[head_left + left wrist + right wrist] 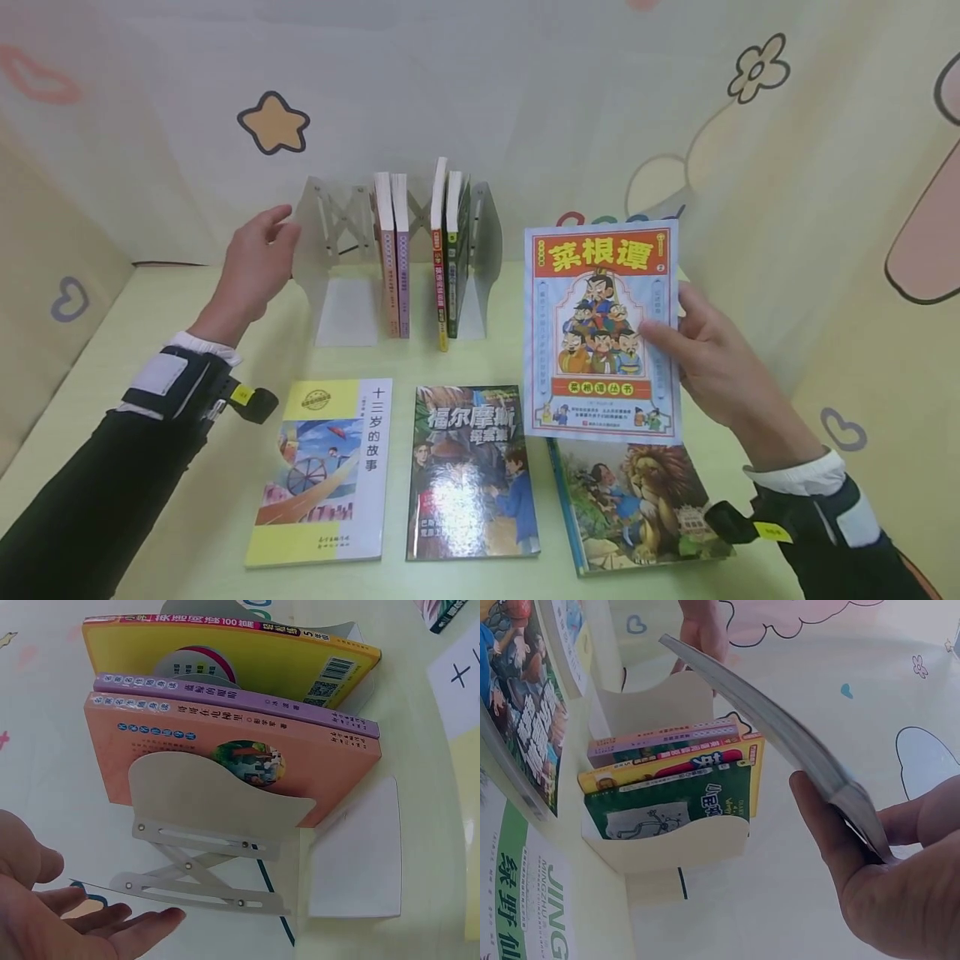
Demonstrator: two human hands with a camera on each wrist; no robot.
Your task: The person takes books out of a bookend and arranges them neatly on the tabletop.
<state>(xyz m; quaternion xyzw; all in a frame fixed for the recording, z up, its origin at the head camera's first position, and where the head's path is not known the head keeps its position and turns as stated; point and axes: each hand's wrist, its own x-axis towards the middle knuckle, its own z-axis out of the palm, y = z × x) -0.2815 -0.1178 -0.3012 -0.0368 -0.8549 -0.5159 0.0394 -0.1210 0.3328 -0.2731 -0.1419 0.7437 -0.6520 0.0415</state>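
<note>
My right hand (712, 367) grips a light-blue comic-style book (600, 400) with a red title band, thumb on its front cover. The right wrist view shows this book (780, 720) nearly edge-on between thumb and fingers. My left hand (251, 271) is beside the left end of a grey folding book rack (311, 229), holding nothing. In the left wrist view its fingers (139, 934) are loosely spread near the rack's end panel; whether they touch it I cannot tell. Upright in the rack stand a pink book (120, 769), a purple book (402, 275), a yellow book (262, 667) and a green book (652, 806).
On the table's front half lie a yellow-and-white book (315, 533), a dark detective book (468, 492) and a lion-cover book (637, 508), the last partly behind the held book. A patterned cloth (562, 108) hangs behind the rack. Inside the rack, a gap separates the purple and yellow books.
</note>
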